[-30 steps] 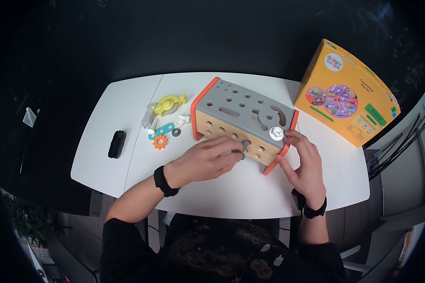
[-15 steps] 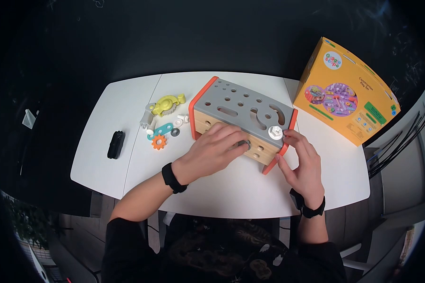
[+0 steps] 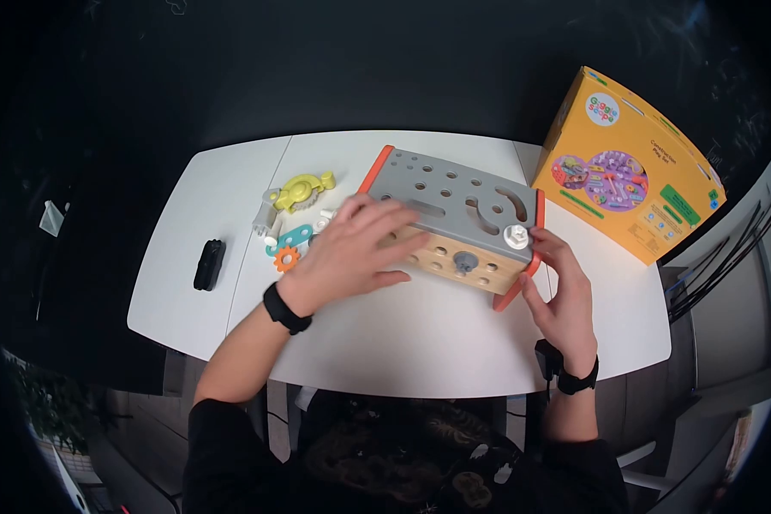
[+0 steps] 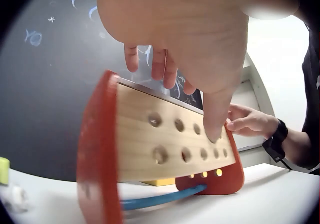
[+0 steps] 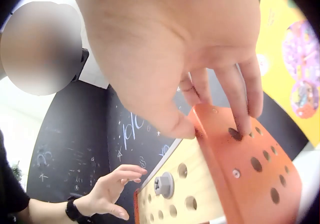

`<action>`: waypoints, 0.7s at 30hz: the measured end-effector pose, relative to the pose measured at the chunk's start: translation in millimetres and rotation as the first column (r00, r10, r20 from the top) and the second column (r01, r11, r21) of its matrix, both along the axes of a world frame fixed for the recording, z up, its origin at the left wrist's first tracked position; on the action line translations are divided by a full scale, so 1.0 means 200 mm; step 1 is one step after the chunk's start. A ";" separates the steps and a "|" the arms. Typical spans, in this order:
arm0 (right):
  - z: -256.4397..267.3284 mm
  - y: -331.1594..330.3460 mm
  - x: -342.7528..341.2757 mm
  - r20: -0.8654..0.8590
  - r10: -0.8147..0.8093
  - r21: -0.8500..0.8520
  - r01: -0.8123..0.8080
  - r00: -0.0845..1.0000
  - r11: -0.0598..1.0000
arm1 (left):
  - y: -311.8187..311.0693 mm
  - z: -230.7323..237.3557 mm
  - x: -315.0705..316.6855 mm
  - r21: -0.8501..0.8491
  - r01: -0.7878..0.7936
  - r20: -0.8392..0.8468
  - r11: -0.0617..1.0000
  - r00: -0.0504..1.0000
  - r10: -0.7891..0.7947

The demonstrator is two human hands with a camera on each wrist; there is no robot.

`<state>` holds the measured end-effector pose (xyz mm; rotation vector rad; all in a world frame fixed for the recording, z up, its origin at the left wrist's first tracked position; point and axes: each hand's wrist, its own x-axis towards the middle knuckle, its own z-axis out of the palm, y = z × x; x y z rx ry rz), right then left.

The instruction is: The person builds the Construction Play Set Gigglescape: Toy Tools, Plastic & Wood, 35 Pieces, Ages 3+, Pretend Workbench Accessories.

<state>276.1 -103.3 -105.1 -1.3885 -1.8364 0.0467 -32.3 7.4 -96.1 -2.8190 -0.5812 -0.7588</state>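
Observation:
A toy workbench (image 3: 420,184) with a grey holed top, wooden front and orange-red ends stands on the white table. My right hand (image 3: 565,295) grips its right end panel (image 5: 250,159), thumb at the front edge and fingers against the outer face. A grey bolt (image 5: 164,185) sits in a hole of the wooden front, head outward. On the top's right corner is a white bolt (image 3: 516,236). Fingers spread and holding nothing, my left hand (image 3: 338,261) hovers over the workbench's front left part, hiding some of it in the head view.
Left of the workbench lie a yellow-green toy saw (image 3: 301,192), a teal strip (image 3: 295,237), an orange gear (image 3: 286,259) and small white parts. Farther left is a black object (image 3: 209,264). A yellow box (image 3: 630,171) stands at the back right. A blue bar (image 4: 165,200) runs beneath the workbench.
My left hand has put the grey bolt into the wooden front, let go and moved left. The workbench has shifted slightly right, with my right hand still on its end.

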 end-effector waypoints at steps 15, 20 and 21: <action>-0.15 -0.02 0.23 -0.026 -0.045 -0.547 0.023 0.999 0.837 | 0.07 0.00 -0.04 0.225 0.038 -0.225 0.974 0.974 0.014; -0.23 -0.01 0.26 -0.062 -0.089 -0.543 0.041 0.994 0.838 | 0.08 0.01 -0.03 0.332 0.058 -0.263 0.941 0.964 0.033; -0.23 0.00 0.27 -0.125 -0.103 -0.515 0.024 0.987 0.857 | 0.09 0.02 -0.03 0.349 0.059 -0.264 0.935 0.964 0.037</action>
